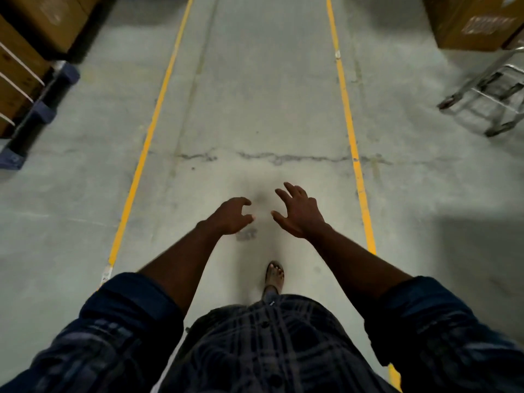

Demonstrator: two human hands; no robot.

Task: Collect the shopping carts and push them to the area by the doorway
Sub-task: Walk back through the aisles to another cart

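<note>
Head view: walking the lane between yellow lines, left hand [231,215] and right hand [300,212] both spread, gripping nothing. Shopping cart [490,95] sitting far right, beside boxes [470,21]. Best veering right, reaching for its handle.

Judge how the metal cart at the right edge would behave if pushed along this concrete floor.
The metal cart would probably roll easily, since its frame seems to sit on small wheels, though blur hides them. Its open tubular frame carries no visible load, so it likely feels light. The crack across the floor might jolt it.
</note>
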